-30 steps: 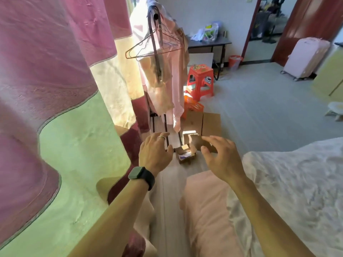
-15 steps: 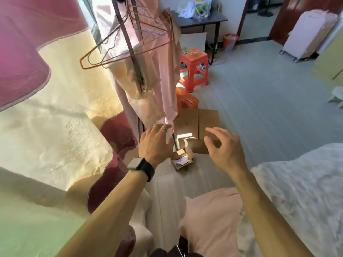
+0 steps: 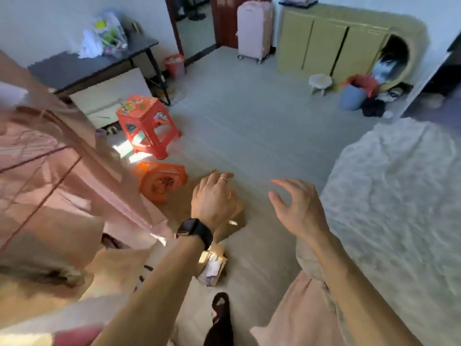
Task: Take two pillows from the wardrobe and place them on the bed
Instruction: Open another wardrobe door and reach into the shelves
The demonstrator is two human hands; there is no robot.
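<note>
Both of my hands hang in front of me over the floor and hold nothing. My left hand point(image 3: 214, 201), with a ring and a black watch on the wrist, has loosely curled fingers. My right hand point(image 3: 296, 208) is spread with relaxed fingers. The bed point(image 3: 399, 196) with its crumpled white cover fills the right side. A pink sheet or pillow point(image 3: 299, 313) lies at its near corner under my right forearm. The yellow-green wardrobe point(image 3: 324, 41) stands against the far wall, its doors closed. No pillow from it is in view.
Pink clothes on a rack point(image 3: 62, 183) crowd the left. A red stool point(image 3: 147, 126), an orange basket point(image 3: 162, 181), flattened cardboard point(image 3: 232, 226) and a small open box point(image 3: 214, 268) lie on the floor ahead. A pink suitcase point(image 3: 254, 28), white stool point(image 3: 320, 82) and blue bin point(image 3: 354, 96) stand by the wardrobe.
The view has swung right, away from the curtain, bringing the wardrobe and open floor into sight. Both hands stay empty and have drifted apart.
</note>
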